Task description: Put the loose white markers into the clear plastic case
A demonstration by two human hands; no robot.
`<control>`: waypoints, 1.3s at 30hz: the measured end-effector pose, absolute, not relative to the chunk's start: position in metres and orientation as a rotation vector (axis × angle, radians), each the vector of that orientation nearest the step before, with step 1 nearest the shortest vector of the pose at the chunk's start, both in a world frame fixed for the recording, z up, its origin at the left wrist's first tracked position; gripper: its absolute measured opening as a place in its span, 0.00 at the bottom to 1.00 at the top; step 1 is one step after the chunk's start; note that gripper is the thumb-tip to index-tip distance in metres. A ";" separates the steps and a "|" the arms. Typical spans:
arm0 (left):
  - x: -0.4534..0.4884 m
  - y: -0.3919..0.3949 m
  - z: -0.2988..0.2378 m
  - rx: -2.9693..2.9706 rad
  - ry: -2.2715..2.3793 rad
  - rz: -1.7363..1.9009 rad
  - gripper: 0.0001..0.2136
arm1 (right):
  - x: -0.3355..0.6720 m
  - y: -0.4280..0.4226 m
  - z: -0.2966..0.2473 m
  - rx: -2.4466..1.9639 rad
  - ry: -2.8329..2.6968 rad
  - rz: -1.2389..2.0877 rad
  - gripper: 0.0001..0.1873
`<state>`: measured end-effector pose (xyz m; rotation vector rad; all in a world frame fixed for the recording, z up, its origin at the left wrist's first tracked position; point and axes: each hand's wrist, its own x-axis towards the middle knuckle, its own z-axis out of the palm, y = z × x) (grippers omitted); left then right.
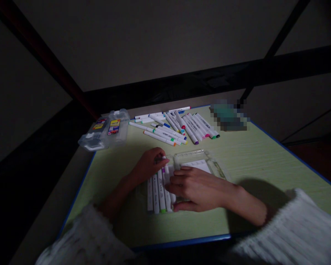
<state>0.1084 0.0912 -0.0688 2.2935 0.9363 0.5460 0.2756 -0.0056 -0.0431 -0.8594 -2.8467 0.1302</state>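
Note:
Several white markers point(157, 189) with coloured caps lie side by side in a clear plastic case point(198, 158) on the pale green table point(251, 162). My left hand point(149, 163) is curled at the top ends of these markers, fingertips pinched on one. My right hand point(197, 189) rests on the case with its fingers bent against the right side of the marker row. Both wrists wear white knitted sleeves.
A loose heap of several more markers point(176, 127) lies at the far middle of the table. Another clear case point(106, 132) with coloured labels overhangs the far left corner. A blurred teal object point(228, 116) sits far right. The table has a blue edge; surroundings are dark.

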 end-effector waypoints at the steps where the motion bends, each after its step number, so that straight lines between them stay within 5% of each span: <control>1: 0.108 0.091 -0.069 2.294 0.940 0.548 0.05 | 0.276 -0.006 -0.043 -0.858 -2.845 0.131 0.19; 39: 0.109 0.091 -0.072 2.378 0.941 0.542 0.04 | 0.277 -0.006 -0.042 -0.875 -2.821 0.195 0.19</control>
